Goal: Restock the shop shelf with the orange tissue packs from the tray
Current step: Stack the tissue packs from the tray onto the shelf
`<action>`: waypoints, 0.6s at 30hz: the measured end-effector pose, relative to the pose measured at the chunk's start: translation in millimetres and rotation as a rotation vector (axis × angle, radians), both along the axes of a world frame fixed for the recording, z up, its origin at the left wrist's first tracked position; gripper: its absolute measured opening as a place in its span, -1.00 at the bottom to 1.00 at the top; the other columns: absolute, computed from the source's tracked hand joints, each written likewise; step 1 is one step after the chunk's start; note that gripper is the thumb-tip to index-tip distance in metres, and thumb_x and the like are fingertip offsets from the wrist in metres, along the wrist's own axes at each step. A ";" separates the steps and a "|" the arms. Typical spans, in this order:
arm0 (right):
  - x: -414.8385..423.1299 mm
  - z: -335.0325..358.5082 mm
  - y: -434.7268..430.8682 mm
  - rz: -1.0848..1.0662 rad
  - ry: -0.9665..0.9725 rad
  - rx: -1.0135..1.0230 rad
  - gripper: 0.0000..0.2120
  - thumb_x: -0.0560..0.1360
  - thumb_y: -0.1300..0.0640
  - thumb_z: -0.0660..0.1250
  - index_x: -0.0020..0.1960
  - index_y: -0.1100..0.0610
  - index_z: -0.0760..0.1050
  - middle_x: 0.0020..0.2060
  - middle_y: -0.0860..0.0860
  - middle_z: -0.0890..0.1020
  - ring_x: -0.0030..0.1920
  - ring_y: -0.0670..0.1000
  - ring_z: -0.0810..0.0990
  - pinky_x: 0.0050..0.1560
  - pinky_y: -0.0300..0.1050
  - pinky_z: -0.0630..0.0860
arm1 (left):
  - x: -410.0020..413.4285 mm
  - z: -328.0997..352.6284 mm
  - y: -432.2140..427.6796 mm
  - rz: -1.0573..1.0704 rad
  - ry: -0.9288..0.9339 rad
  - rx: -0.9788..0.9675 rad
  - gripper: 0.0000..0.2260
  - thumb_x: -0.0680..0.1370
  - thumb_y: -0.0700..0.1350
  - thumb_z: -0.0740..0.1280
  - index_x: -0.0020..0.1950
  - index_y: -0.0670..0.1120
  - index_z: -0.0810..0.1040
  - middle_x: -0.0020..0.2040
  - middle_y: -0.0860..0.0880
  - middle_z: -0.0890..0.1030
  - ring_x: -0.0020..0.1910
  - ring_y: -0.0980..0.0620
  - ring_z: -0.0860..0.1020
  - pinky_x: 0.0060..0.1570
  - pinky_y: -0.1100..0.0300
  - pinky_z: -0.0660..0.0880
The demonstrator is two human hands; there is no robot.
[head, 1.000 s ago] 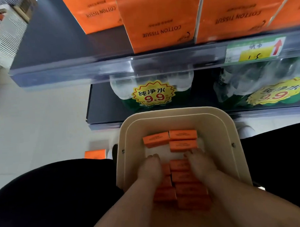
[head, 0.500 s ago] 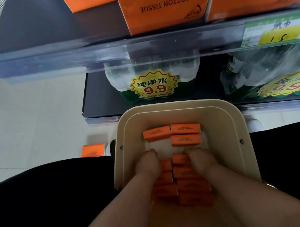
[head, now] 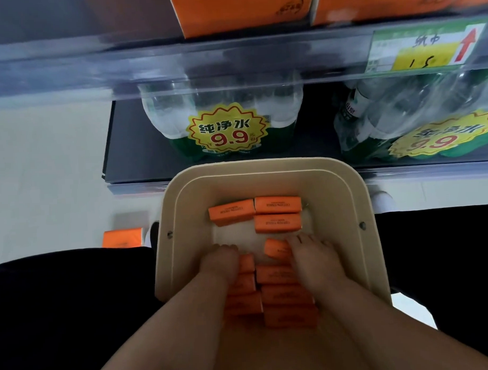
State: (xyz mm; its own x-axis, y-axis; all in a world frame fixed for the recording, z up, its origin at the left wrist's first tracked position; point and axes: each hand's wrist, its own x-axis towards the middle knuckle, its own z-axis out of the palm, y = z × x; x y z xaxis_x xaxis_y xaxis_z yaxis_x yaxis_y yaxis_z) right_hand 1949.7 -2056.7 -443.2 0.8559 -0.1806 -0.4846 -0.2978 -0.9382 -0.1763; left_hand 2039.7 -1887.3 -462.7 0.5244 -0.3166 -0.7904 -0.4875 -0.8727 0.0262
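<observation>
Both forearms reached down into the tray (head: 356, 197), which sat between the person's dark-clad legs. The right hand (head: 309, 258) curled its fingers round one pack (head: 275, 248), tipped up off its row. The left hand (head: 219, 260) lay bent over the left column of packs (head: 243, 304); whether it gripped one I couldn't tell. Three others lay flat at the tray's far end. Ahead stood the shelf (head: 67, 63), with orange boxes (head: 231, 11) on top, wrapped water bottles (head: 220, 108) on the deck below and a price tag (head: 415, 48) on its edge. A stray pack (head: 121, 237) lay on the pale floor (head: 43, 178).
</observation>
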 end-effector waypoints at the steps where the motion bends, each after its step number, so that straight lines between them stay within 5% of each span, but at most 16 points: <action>1: -1.4 -1.6 -1.7 -0.008 0.014 0.002 -0.67 0.59 0.16 0.09 0.34 0.00 0.32 0.26 -0.01 0.46 0.26 0.06 0.41 0.18 -0.01 0.35 | 0.4 -2.9 -0.1 -0.011 -0.015 -0.005 -0.72 0.60 -0.12 0.17 0.31 -0.11 0.38 0.29 -0.13 0.48 0.28 -0.09 0.44 0.29 0.10 0.37; 7: -5.0 -6.3 -9.9 -0.063 0.085 0.012 -0.66 0.60 0.14 0.05 0.34 -0.05 0.30 0.25 -0.03 0.46 0.27 0.05 0.41 0.23 -0.02 0.34 | 1.3 -2.5 -4.5 -0.029 -0.101 0.016 -0.71 0.60 -0.22 0.08 0.31 -0.10 0.39 0.29 -0.12 0.49 0.28 -0.11 0.46 0.20 0.06 0.42; 18: 10.2 52.4 -0.5 -0.044 -0.002 -0.096 -0.65 0.56 0.23 0.04 0.31 0.01 0.32 0.25 0.02 0.46 0.27 0.10 0.41 0.17 0.00 0.35 | 15.6 60.1 -11.9 0.266 -0.229 -0.211 -0.72 0.54 0.01 0.23 0.19 -0.10 0.45 0.11 -0.10 0.61 0.10 -0.11 0.60 0.02 0.05 0.51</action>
State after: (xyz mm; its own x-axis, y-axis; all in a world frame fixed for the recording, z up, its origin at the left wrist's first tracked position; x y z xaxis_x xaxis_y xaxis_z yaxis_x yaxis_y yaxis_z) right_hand 1959.9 -2057.2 -390.8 0.8470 -0.2641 -0.4614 -0.3392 -0.9367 -0.0865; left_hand 2055.4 -1899.2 -402.6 0.7647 -0.2884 -0.5762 -0.2591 -0.9564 0.1348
